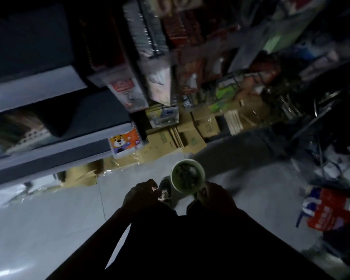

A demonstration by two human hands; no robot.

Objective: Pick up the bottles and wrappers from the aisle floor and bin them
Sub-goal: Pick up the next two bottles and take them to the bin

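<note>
A: Left hand [139,197] pinches a small crumpled wrapper [163,194] at its fingertips; right hand [214,199] seems curled on the bin [188,176] rim, too dark to be sure

B: Feel?

A: Likely light, soft and crinkly; pinch the bunched middle. The bin mouth sits just beside the fingers, open floor [59,219] below, shelf edge [49,156] well off left

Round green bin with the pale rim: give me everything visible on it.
The round green bin with the pale rim is seen from above, mouth open and upright-looking, over the grey aisle floor. Its inside is dark green with crumpled dark litter. The right hand grips its near edge. Whether it rests on the floor or hangs is unclear.
</note>
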